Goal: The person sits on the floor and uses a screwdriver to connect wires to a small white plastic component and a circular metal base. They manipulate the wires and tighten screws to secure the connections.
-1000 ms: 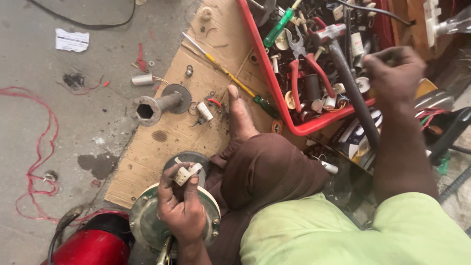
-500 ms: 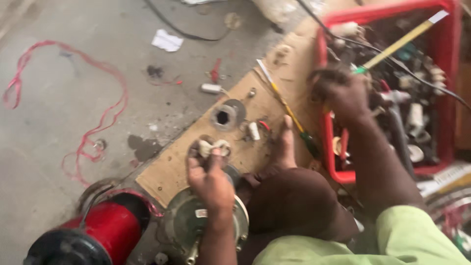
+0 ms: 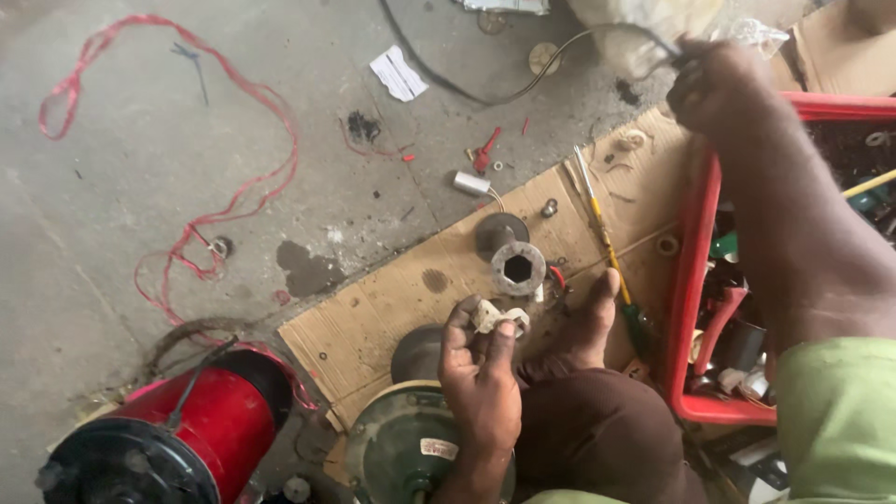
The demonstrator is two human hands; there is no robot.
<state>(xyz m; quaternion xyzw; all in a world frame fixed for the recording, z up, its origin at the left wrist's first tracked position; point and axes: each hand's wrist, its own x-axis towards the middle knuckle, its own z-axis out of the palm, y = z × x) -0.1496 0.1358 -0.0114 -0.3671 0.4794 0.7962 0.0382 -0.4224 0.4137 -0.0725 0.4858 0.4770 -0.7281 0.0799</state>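
Observation:
My left hand (image 3: 481, 378) holds a small whitish plastic part (image 3: 497, 317) between thumb and fingers, above a round greenish motor housing (image 3: 397, 448). My right hand (image 3: 719, 84) is raised at the far side of a red plastic crate (image 3: 689, 280) and pinches a thin dark wire (image 3: 523, 89) that trails away over the floor. A round metal socket piece with a hexagonal hole (image 3: 518, 268) lies on the cardboard sheet (image 3: 373, 317) just beyond my left hand. My bare foot (image 3: 583, 327) rests on the cardboard.
A red cylindrical motor body (image 3: 187, 434) lies at the lower left. A yellow-handled screwdriver (image 3: 602, 233) lies on the cardboard beside the crate, which holds several tools and parts. Red cord (image 3: 233, 201) loops over the concrete floor, with a paper scrap (image 3: 399, 73) farther off.
My right hand has left the crate's contents and risen to its far edge, now pinching the dark wire. The view has shifted left; my left hand still holds the whitish part.

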